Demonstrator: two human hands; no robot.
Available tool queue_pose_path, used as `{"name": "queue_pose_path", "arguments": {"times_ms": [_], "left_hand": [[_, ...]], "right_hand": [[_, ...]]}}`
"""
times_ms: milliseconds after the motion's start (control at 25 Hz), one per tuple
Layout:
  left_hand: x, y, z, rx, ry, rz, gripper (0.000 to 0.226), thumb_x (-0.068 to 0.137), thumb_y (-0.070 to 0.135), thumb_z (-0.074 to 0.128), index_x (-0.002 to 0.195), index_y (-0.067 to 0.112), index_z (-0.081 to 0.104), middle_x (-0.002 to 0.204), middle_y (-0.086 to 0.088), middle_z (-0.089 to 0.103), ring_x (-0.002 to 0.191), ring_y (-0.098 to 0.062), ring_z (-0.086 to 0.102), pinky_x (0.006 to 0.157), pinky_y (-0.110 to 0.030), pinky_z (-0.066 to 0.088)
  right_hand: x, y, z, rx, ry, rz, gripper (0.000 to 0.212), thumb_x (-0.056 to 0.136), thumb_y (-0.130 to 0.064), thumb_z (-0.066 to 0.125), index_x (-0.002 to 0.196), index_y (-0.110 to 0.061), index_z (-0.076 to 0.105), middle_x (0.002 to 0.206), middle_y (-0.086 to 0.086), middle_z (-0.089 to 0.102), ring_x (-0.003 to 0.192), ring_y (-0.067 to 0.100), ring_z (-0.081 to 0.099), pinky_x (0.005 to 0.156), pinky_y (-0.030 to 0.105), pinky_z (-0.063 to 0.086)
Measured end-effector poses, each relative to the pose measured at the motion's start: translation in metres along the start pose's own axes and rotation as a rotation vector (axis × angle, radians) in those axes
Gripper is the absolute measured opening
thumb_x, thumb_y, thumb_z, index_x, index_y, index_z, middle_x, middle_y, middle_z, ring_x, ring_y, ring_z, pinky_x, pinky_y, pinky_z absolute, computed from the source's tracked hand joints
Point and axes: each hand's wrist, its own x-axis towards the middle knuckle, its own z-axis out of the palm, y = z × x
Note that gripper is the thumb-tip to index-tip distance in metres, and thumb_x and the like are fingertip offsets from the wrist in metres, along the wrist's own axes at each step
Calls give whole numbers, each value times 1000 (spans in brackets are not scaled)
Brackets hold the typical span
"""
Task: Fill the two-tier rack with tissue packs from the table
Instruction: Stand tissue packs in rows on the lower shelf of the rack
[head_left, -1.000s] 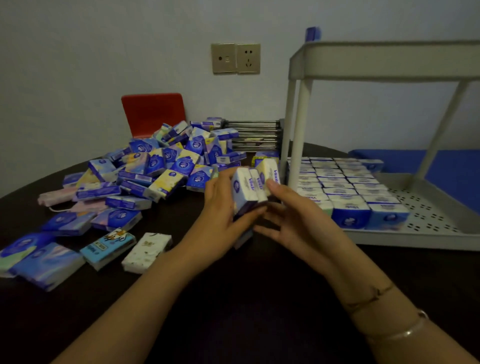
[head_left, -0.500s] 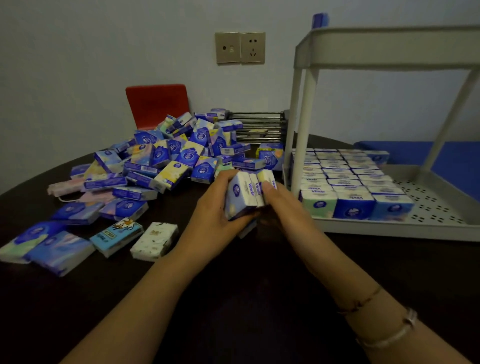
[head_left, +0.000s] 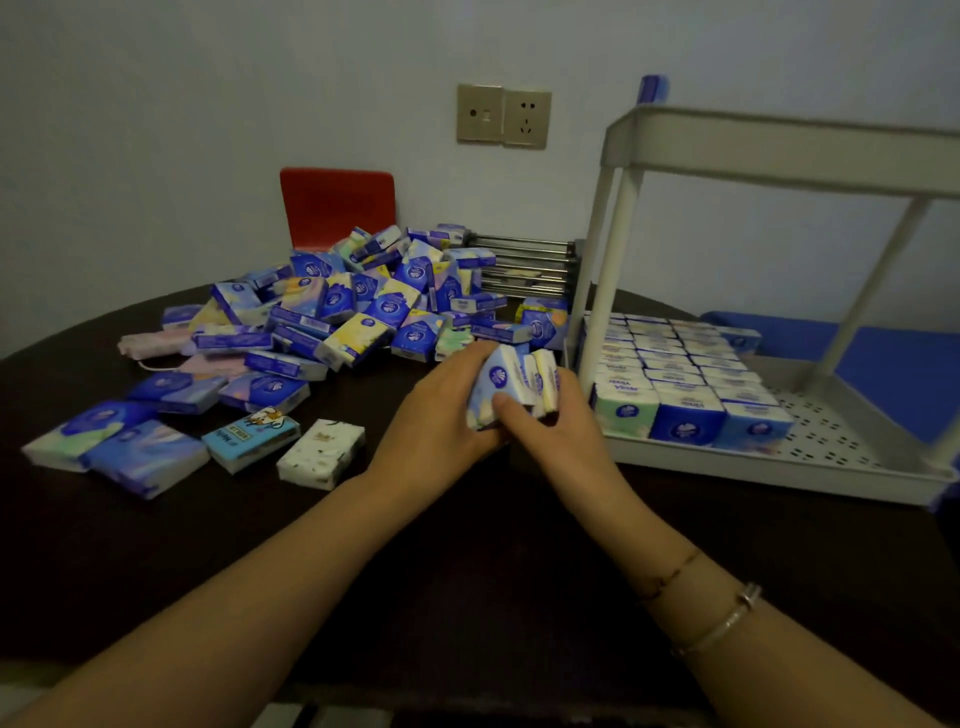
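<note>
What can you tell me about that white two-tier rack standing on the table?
The rack looks like pale plastic. It has two shallow trays joined by round posts, some slanted. It stands upright on the dark table, to the right of the loose heap of packs. The lower tray's floor is perforated with small slots. Rows of tissue packs stand on it, filling its left and rear part; the near right corner is bare. The upper tray's contents are hidden, save one blue item peeking over the rim. Neither hand touches the rack.

Ahead of you, red chair back against the wall, beige wall sockets, stacked metal rails behind the pile, blue surface at right.
</note>
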Motion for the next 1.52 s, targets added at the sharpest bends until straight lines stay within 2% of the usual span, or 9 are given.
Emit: {"name": "queue_pose_path", "arguments": {"times_ms": [80, 200, 320, 600, 720, 840, 1000, 1280, 1520], "left_hand": [[1, 10, -2, 42, 10, 40, 68, 74, 21, 77, 134, 15, 47, 132, 0, 55, 119, -5, 49, 98, -12, 36], [2, 37, 2, 108, -12, 106, 71, 75, 21, 77, 137, 14, 44, 134, -3, 53, 123, -12, 47, 104, -25, 39], [4, 68, 19, 113, -23, 163, 69, 75, 23, 76, 136, 15, 45, 132, -1, 54, 121, -11, 47, 100, -19, 36], [57, 127, 92, 36, -200, 291, 74, 80, 49, 66, 140, 18, 36, 139, 1, 44, 126, -13, 41, 105, -22, 31], [89, 126, 121, 251, -278, 246, 57, 94, 50, 42, 141, 18, 38, 148, -3, 35, 135, -19, 32, 110, -29, 24], [120, 104, 145, 471, -414, 122, 58, 94, 56, 35, 145, 29, 31, 156, -2, 24, 143, -26, 19, 117, -45, 16], [127, 82, 158, 555, -672, -60, 67, 88, 71, 18, 148, 42, 9, 160, 3, 4, 146, -28, 2, 114, -55, 0], [126, 81, 158, 540, -676, -57, 63, 89, 70, 15, 147, 45, 5, 160, 5, -1, 146, -27, -4, 116, -55, -3], [128, 82, 159, 535, -694, -71, 64, 90, 69, 15, 148, 43, 5, 160, 5, -2, 146, -27, -4, 116, -55, -3]], "right_hand": [[-5, -9, -8, -7, 2, -10, 52, 85, -20, 66, 128, -24, 37, 100, -22, 51, 87, -12, 55, 64, 1, 45], [-16, -21, -34, -33, 8, -5, 55, 83, -26, 68, 124, -29, 31, 99, -22, 47, 91, -6, 51, 63, 1, 46], [-26, -31, -65, -56, 49, -26, 54, 79, -29, 71, 120, -27, 37, 101, -15, 53, 94, 0, 56, 69, 11, 52], [-13, -29, -182, -170, 415, -178, 35, 83, -12, 66, 109, -18, 43, 87, -12, 54, 66, -16, 56, 57, 4, 44], [9, -11, -243, -351, 507, -135, 47, 73, -15, 75, 104, -18, 40, 96, 4, 55, 80, 3, 57, 64, 17, 45], [38, 16, -277, -548, 406, 75, 59, 61, -23, 77, 106, -22, 39, 110, 13, 52, 92, 23, 56, 62, 25, 42], [73, 39, -266, -639, 175, 160, 61, 69, -9, 76, 116, -19, 39, 112, 11, 57, 86, 17, 59, 64, 24, 48], [86, 41, -246, -455, 113, 254, 83, 79, 2, 68, 141, -13, 16, 124, 6, 46, 97, 12, 52, 58, 12, 51], [81, 59, -244, -670, 5, 320, 47, 91, -13, 58, 134, -9, 38, 132, 7, 54, 114, 18, 53, 87, 21, 43]]}}
